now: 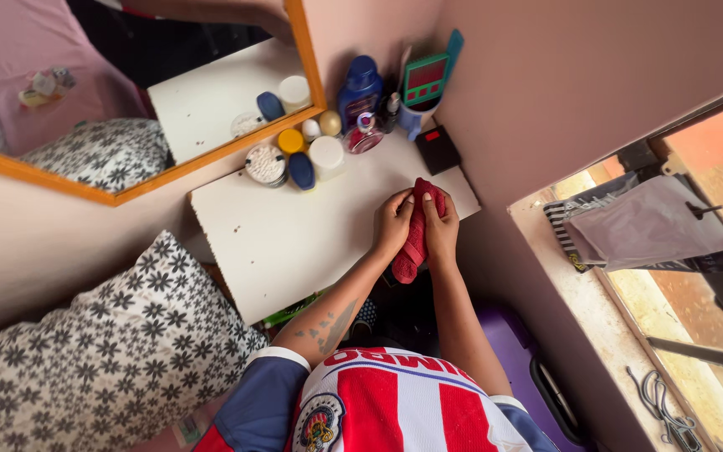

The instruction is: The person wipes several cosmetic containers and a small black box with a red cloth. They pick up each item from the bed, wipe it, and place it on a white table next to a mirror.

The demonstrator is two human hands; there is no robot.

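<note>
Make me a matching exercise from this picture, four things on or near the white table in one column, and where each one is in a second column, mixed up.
Things:
1. red cloth
2. blue bottle
3. small black box
4. flower-print pillow

Places:
A. at the back of the white table, against the wall
B. held between the left hand and the right hand
C. left of the table, lower in the picture
D. on the table's back right corner, beside the wall

Pairs: 1-B, 2-A, 3-D, 4-C

White shelf (269, 243) lies bare in front; bottles (328, 138) crowd its mirror-side edge
</note>
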